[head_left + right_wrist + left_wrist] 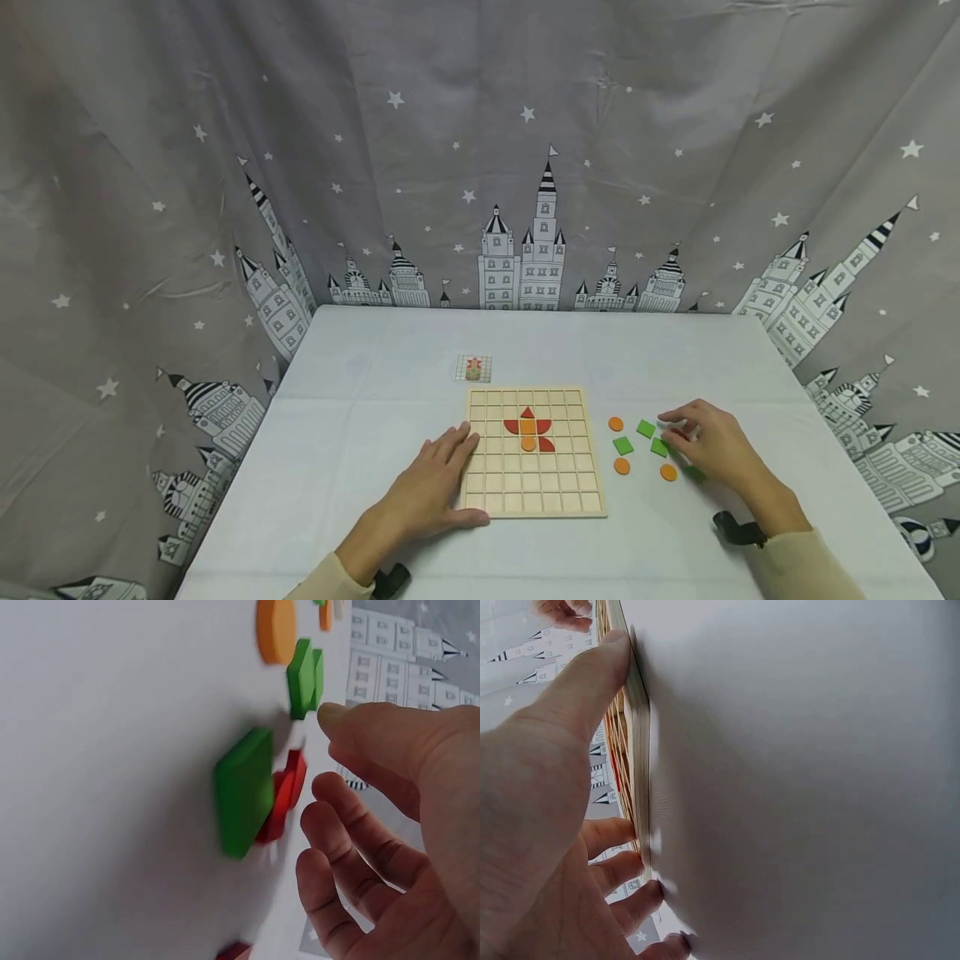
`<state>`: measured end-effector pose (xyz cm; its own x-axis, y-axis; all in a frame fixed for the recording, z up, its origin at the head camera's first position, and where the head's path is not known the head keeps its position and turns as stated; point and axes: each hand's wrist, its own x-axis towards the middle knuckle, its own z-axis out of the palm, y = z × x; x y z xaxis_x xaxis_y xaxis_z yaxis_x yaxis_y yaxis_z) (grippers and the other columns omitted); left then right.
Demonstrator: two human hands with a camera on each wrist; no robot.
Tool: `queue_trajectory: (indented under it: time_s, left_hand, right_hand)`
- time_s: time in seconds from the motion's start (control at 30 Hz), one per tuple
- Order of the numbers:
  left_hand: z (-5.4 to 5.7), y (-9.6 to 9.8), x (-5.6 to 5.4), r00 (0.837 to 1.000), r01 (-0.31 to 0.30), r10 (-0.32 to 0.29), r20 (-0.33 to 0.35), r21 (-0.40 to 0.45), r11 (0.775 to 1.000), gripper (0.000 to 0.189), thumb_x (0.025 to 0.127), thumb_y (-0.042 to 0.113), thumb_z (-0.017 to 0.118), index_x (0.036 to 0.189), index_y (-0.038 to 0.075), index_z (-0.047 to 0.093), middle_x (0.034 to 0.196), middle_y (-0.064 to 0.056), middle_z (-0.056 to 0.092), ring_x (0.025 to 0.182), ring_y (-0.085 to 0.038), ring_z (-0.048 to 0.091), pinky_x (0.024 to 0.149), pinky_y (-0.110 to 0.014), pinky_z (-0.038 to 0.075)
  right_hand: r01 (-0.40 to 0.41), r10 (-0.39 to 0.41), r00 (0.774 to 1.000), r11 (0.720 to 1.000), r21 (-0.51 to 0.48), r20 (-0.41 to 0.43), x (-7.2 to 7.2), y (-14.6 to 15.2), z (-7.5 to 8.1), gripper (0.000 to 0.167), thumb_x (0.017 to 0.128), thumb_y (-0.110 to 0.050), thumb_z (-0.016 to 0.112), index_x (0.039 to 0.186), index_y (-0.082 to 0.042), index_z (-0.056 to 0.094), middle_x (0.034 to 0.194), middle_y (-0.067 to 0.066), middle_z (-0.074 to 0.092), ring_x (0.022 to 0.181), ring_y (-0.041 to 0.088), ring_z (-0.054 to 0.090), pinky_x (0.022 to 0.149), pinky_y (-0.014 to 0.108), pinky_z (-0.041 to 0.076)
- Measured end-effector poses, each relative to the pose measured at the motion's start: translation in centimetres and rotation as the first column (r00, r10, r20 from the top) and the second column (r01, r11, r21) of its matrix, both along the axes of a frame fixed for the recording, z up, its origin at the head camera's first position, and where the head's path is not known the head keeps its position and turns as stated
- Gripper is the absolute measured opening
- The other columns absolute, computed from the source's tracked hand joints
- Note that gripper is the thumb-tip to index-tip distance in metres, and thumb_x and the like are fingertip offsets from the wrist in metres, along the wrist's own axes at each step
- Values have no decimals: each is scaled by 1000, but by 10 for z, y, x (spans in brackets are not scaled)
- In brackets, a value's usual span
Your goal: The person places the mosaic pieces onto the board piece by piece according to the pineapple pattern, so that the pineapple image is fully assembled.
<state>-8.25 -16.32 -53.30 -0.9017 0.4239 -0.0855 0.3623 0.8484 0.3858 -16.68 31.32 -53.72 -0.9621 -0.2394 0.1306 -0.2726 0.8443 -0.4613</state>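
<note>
The pale wooden gridded board (532,483) lies on the white-covered bench (300,467), your left hand (429,490) touching its edge, fingers spread. To its right, your right hand (716,446) hovers by flat four-sided green pieces (623,446), fingers loosely curved, visibly gripping nothing. The right wrist view reveals red pieces (279,799) mostly hidden from the head view.
</note>
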Motion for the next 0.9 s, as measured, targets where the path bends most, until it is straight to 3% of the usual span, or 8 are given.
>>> queue_trajectory:
  time_s: [0.27,0.43,0.9]
  left_hand:
    - [1,0,1,1000,2,-2,-7,-2,1000,123,91,67,95,178,-1,42,189,-25,36,175,-48,39,139,-70,39]
    - [0,0,1,1000,1,-1,1,2,1000,123,91,67,95,178,-1,42,190,-24,35,176,-48,38,140,-70,39]
    - [-3,0,0,1000,12,-12,-19,-6,1000,122,91,67,94,177,-2,42,189,-25,36,175,-48,40,139,-69,40]
  right_hand:
    - [19,-19,997,1000,3,81,3,15,-5,28,96,-15,96,123,-9,89,107,3,77,91,15,62,71,24,49]
    - [28,-27,995,1000,-1,100,4,16,-7,28,97,-12,95,124,-9,89,108,4,78,91,15,63,71,23,51]
    - [35,-36,996,999,4,80,1,16,-10,29,97,-10,95,124,-5,88,106,4,78,92,16,68,78,24,60]
